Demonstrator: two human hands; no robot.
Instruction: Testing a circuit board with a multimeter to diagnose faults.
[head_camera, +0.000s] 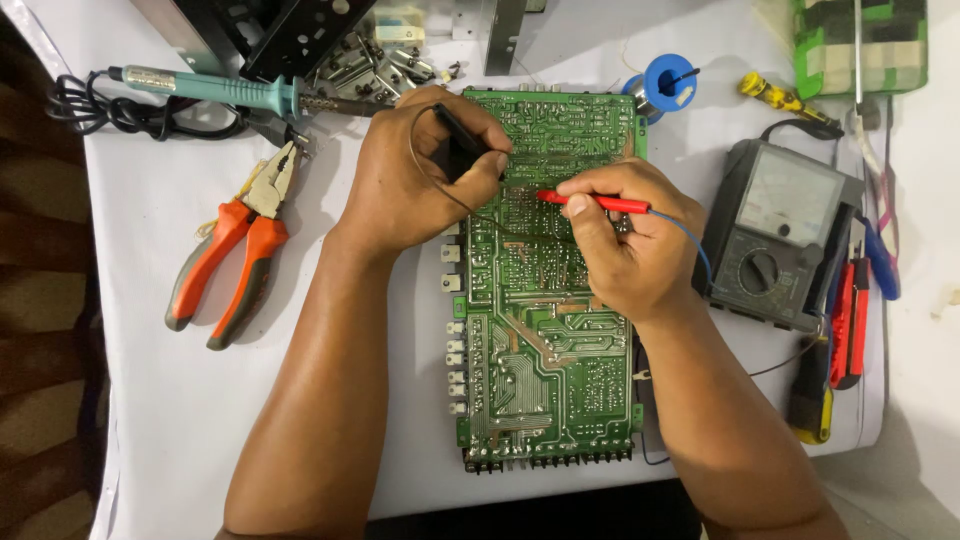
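Note:
A long green circuit board (545, 350) lies solder side up on a white table (150, 420). My left hand (415, 170) grips a black test probe (462, 135) and presses its tip onto the board's upper part. My right hand (630, 240) holds a red test probe (595, 203) like a pen, its tip pointing left and touching the board just below the black probe. A thin blue lead runs from the red probe toward an analog multimeter (780, 235) lying to the right of the board.
Orange-handled pliers (235, 250) lie left of the board. A teal soldering iron (210, 88) and black cable sit at the back left. A blue solder spool (668, 82), a yellow screwdriver (785, 98) and red-handled tools (850, 320) lie on the right.

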